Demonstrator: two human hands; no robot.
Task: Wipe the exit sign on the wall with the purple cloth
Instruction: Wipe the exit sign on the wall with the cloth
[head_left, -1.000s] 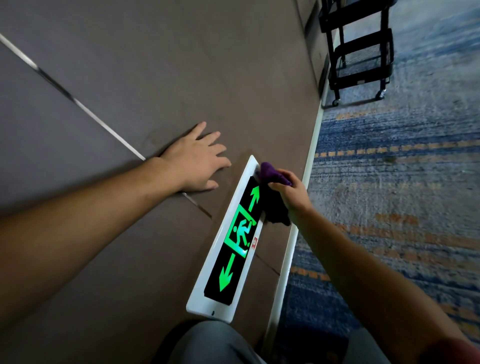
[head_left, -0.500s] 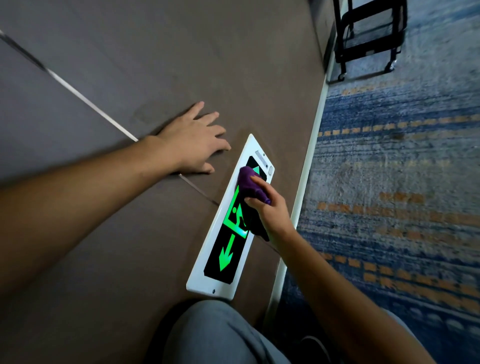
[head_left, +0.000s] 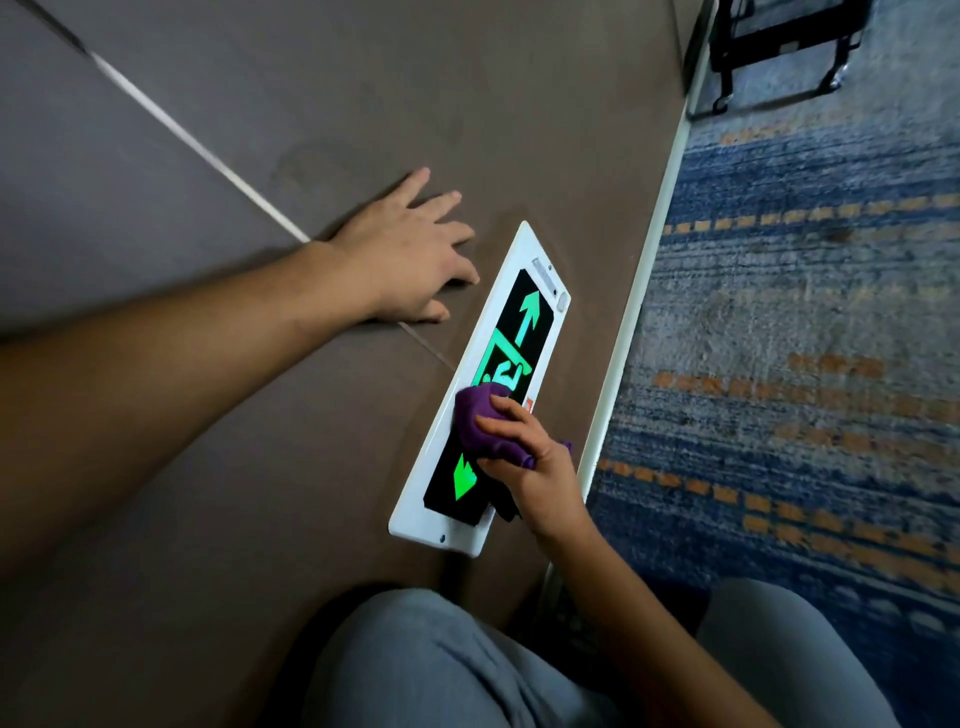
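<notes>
The exit sign (head_left: 524, 322), a white-framed black panel with lit green arrows and a running figure, is mounted low on the brown wall. My right hand (head_left: 540, 467) presses the bunched purple cloth (head_left: 480, 418) against the sign's lower middle, covering part of the figure. A dark tail of the cloth hangs below my palm. My left hand (head_left: 410, 254) lies flat on the wall, fingers spread, just left of the sign's upper end and apart from it.
A white baseboard (head_left: 641, 291) runs along the wall's foot beside blue-and-orange patterned carpet (head_left: 810, 322). A black wheeled cart (head_left: 779, 47) stands on the carpet further along. My grey-trousered knees (head_left: 441, 670) are close under the sign.
My right hand has slid the cloth along the sign from its upper end down to the lower middle, uncovering the upper arrow. My left hand stays planted on the wall.
</notes>
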